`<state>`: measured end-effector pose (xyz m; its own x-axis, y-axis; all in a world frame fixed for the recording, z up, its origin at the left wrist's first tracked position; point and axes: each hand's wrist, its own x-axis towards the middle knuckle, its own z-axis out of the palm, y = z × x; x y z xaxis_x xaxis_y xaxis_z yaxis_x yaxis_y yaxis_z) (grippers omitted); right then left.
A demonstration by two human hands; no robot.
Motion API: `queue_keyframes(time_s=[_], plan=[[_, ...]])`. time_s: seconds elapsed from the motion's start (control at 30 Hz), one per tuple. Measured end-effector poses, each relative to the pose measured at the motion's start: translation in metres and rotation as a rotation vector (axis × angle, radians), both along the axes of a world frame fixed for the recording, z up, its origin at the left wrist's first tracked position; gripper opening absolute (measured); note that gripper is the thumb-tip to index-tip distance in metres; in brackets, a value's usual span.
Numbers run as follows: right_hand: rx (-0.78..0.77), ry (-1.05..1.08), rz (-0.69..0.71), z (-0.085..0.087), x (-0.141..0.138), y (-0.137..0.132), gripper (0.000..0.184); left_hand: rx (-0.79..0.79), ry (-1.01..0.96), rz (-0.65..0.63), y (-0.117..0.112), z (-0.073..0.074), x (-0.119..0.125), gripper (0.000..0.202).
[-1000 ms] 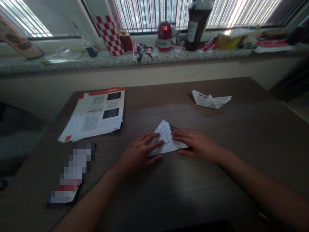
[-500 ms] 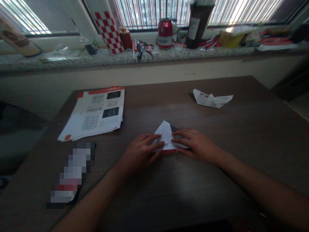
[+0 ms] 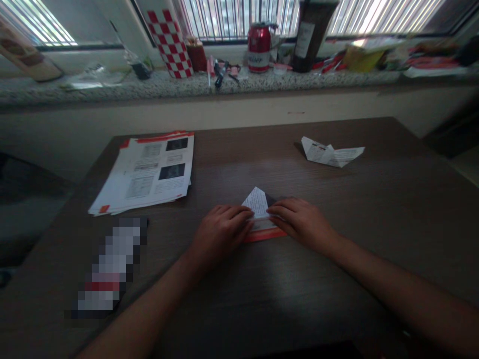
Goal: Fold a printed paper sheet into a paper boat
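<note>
A folded sheet of printed paper [image 3: 258,204] lies on the dark wooden table [image 3: 337,209], its point facing away from me and a red strip along its near edge. My left hand [image 3: 220,232] presses on its left side with fingers laid flat. My right hand [image 3: 305,223] presses on its right side, fingers together and stretched over the paper. The fingertips of both hands nearly meet over the fold. A finished paper boat [image 3: 331,153] sits at the far right of the table.
A stack of printed pages [image 3: 149,172] with red edges lies at the left. A blurred-out flat object [image 3: 110,267] lies near the front left. The stone window sill [image 3: 112,92] behind holds a red can [image 3: 259,47], a dark bottle [image 3: 310,35], a checkered cup [image 3: 170,45] and clutter.
The paper's lower edge has been folded up, so a red strip now shows along its near side. Both hands have shifted slightly toward the fold line.
</note>
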<state>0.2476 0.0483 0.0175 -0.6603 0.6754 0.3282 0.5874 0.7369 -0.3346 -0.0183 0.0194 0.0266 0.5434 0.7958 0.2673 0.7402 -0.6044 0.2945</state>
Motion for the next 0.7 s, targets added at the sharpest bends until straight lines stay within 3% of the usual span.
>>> queue_keyframes(time_s=[0.17, 0.5, 0.7], plan=[[0.075, -0.026, 0.009, 0.000, 0.000, 0.002, 0.024, -0.001, -0.010, 0.036, 0.003, -0.004, 0.004, 0.021], [0.077, -0.172, 0.152, 0.006, 0.015, 0.006, 0.036, -0.003, 0.001, 0.071, 0.003, -0.004, 0.008, 0.013], [0.093, -0.230, 0.160, 0.002, 0.013, 0.009, 0.039, 0.078, 0.078, -0.052, 0.005, -0.007, -0.002, 0.025]])
